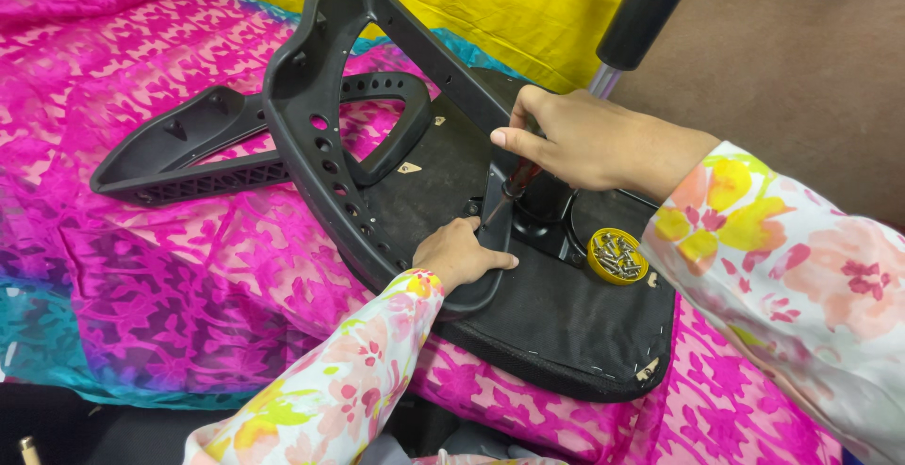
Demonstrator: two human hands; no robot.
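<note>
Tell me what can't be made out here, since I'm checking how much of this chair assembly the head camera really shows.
- Screwdriver handle: head view, wrapped by the right hand.
- Screw under its tip: too small, shadowed by the armrest.
- Gas cylinder: cut by the top edge.
- Left hand palm: pressed flat on the armrest.

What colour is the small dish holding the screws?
Yellow; the dish shows best in the head view, on the black seat base.

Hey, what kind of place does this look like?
Probably a home or small workshop, not a factory: a chair seat and black armrests lie on a pink patterned cloth, beside a yellow dish of screws.
</note>
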